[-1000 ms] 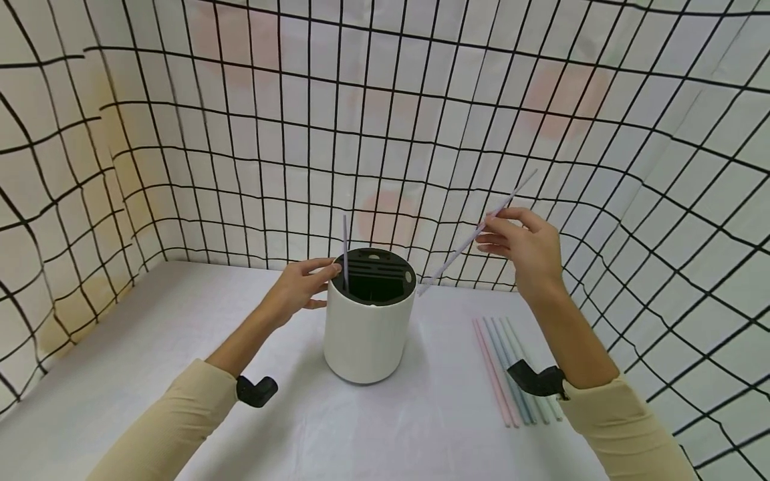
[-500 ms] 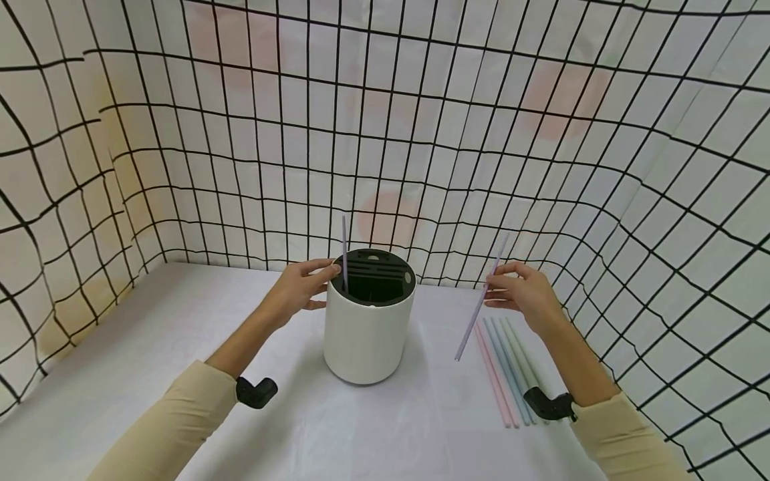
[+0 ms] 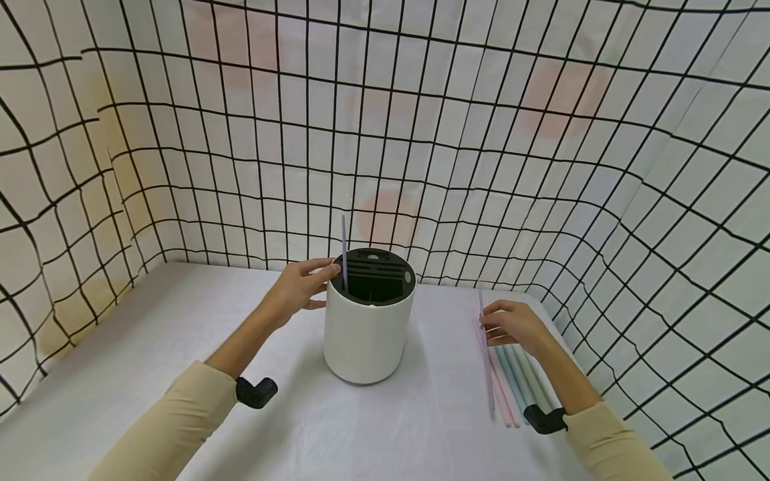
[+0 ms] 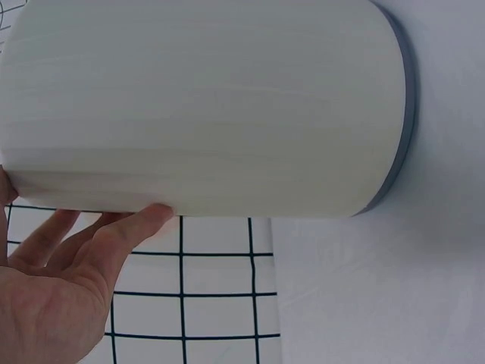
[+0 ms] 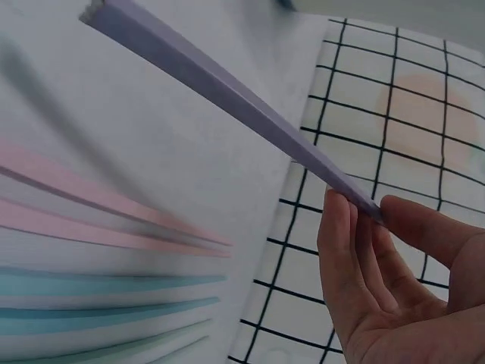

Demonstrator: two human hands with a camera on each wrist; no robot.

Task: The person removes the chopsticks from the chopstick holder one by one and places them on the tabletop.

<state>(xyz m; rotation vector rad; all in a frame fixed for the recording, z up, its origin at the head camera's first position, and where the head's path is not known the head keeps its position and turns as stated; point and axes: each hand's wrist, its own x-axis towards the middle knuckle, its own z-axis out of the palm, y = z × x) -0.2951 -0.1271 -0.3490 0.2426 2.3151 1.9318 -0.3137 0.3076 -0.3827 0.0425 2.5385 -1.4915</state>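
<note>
A white cylindrical utensil holder with a black slotted top stands mid-table. One lilac chopstick stands upright in its left side. My left hand rests at the holder's left rim, its fingers lying fairly straight against the wall. My right hand pinches a second lilac chopstick near one end between thumb and fingertips. Its other end points toward me, just left of a row of chopsticks. That row shows pink chopsticks, blue chopsticks and pale green chopsticks, partly hidden by the right hand and wrist.
A white cloth covers the table. Black grid netting over white sheeting rises behind and along both sides. Each wrist carries a small black camera mount, the left mount and the right mount.
My right hand has come down and toward me from beside the holder, bringing the lilac chopstick lengthwise alongside the pink ones. The left hand and holder have stayed in place.
</note>
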